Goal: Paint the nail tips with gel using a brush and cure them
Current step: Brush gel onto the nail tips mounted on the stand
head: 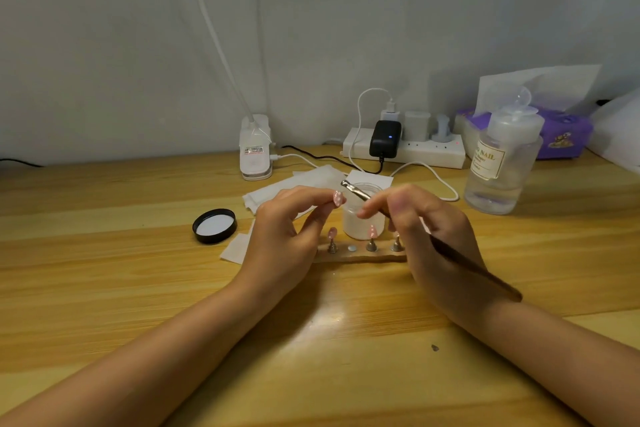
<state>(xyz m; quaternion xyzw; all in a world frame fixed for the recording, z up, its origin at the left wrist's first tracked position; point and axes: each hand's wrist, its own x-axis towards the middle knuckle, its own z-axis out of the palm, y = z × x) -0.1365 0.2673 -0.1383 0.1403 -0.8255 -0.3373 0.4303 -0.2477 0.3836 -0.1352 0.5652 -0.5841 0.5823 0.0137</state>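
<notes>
My left hand pinches a pink nail tip between thumb and fingers, lifted above a wooden holder strip. My right hand grips a brush like a pen; its metal ferrule end points up-left, close to the held tip. Other pink tips stand on metal pegs on the strip, one at its left and one in the middle. One peg spot on the strip is bare. An open frosted jar sits just behind the strip.
The jar's black lid lies upside down at the left. White wipes lie behind my hands. A clear pump bottle, a power strip with chargers, a white clip lamp base and a purple tissue box line the back.
</notes>
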